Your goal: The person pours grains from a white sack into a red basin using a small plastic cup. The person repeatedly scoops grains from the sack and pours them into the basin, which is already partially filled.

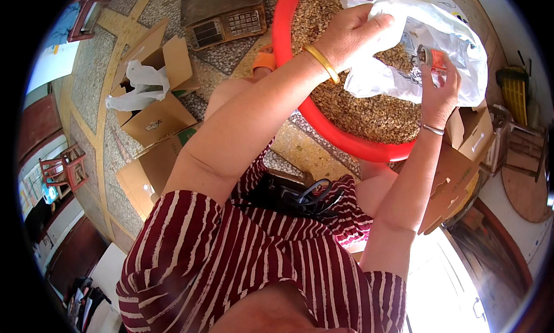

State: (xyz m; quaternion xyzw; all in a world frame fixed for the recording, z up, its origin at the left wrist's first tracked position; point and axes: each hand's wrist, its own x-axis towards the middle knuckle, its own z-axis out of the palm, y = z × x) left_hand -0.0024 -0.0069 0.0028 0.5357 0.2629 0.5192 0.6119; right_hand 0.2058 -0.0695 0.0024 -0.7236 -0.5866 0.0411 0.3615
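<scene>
My left hand (366,36) is closed on the edge of a white plastic bag (475,73) with yellow print, holding it up and spread. In my right hand (441,91) is a small tin can (440,66) with an orange-red label, tilted on its side at the bag's mouth. The can's round end faces left and looks brown inside, though I cannot tell what it holds. Beneath both hands lies a wide red round tub (372,152), spread with small brown grains or beans (369,119). Part of the grains is hidden behind the bag.
A worn scale with a keypad (225,24) stands beyond the tub on the left. Open cardboard boxes (156,122) sit at my left, one with a white plastic bag (144,85) on it. More cardboard boxes (453,183) stand at my right. A wooden stool (64,167) is far left.
</scene>
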